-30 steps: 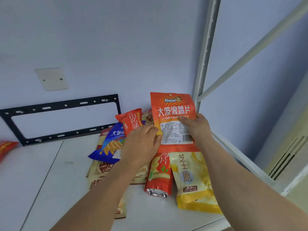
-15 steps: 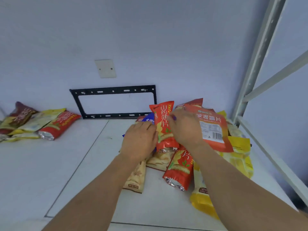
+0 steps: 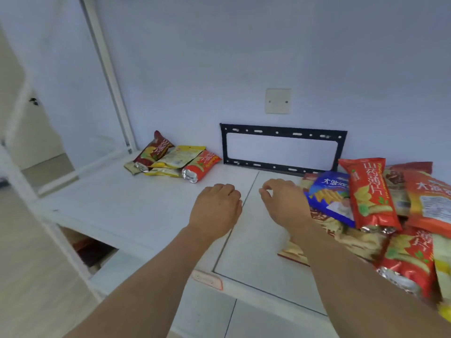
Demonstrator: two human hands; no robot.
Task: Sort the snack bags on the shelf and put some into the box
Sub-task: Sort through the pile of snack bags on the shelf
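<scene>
Shelf (image 3: 136,206): big snack pile (image 3: 390,215) right, small sorted pile (image 3: 175,162) back left. Orange bag released since 0.5 s ago onto big pile. Left hand (image 3: 216,211) and right hand (image 3: 283,203) both loosely curled, empty, between the 2 piles. No box visible; boxing judged not begun.

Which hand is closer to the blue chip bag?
The right hand. It sits right beside the blue chip bag, just to its left. The left hand is farther left, over the bare shelf.

Red bag (image 3: 368,193) is showing yellow chips and white lettering; blue bag (image 3: 329,196) is flashing white script; white shelf (image 3: 122,203) is gleaming; black bracket (image 3: 283,131) is framing pale wall.
</scene>
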